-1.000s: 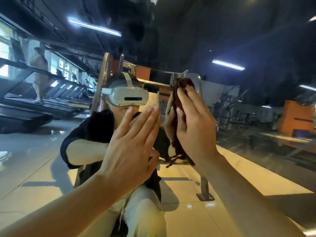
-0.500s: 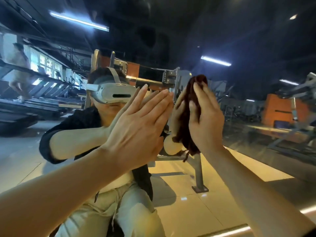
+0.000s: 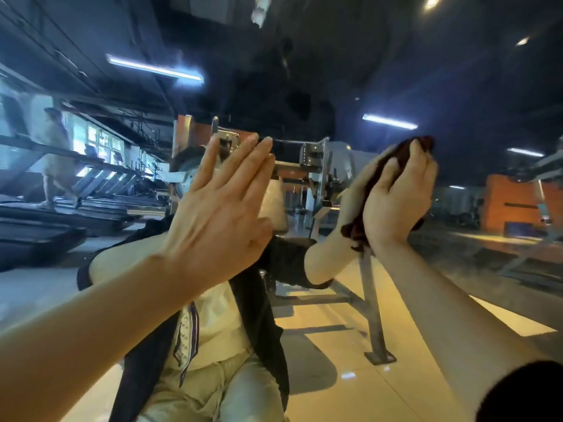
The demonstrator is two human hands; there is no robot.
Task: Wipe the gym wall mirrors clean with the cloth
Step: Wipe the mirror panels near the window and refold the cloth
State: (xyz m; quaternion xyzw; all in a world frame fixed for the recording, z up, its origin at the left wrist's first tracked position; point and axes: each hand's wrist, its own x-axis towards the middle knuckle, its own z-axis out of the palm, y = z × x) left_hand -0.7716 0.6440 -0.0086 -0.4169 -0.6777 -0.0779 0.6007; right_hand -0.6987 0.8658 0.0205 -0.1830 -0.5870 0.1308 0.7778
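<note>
A dim gym with a pale tiled floor (image 3: 341,354) and a dark ceiling filled the wall mirror (image 3: 304,71) that took up nearly the whole view. Nearest the camera, two bare forearms reached up toward the glass. The left hand (image 3: 219,208) was raised flat, its fingers straight and held close together, the palm toward the mirror; whether it touched the glass could not be told. The right hand (image 3: 399,196) was higher and well to the right, its grip curled around the dark red cloth (image 3: 356,229), which it pressed against the mirror; the cloth bunched out above the fingertips and hung in a frayed edge below the heel of the hand. Just behind the cloth, the reflected hand met it from the other side. In the reflection the person sat low, in a dark jacket (image 3: 268,324) over a pale shirt and light trousers. Farther back in the reflection stood a metal weight machine (image 3: 316,166) on angled legs, a row of treadmills (image 3: 45,214) at the left with a person walking on one, long ceiling lights (image 3: 155,70), and an orange wall (image 3: 511,205) at the far right.
</note>
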